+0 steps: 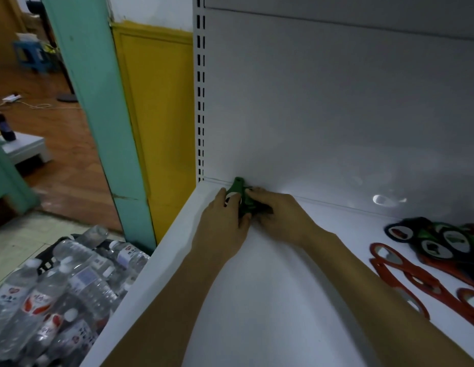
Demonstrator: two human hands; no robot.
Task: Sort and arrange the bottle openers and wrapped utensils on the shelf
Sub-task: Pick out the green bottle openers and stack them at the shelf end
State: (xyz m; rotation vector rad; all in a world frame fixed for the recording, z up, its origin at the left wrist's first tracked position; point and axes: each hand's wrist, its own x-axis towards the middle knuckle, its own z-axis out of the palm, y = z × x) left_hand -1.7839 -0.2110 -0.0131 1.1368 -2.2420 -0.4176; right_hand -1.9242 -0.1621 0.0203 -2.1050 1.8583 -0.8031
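A green bottle opener (239,190) stands against the back panel in the far left corner of the white shelf (257,287). My left hand (225,221) grips it from the left, and my right hand (280,215) holds it from the right; the fingers hide its lower part. At the right edge of the shelf lie red bottle openers (405,276) flat in a loose group. Behind them sits a heap of green and dark bottle openers (442,239). No wrapped utensils are visible.
The shelf's slotted upright (201,102) rises at the left corner, with the grey back panel (336,115) behind. Below the shelf's left edge lies a pile of water bottles (66,282). A teal door frame (98,115) and yellow panel stand beyond.
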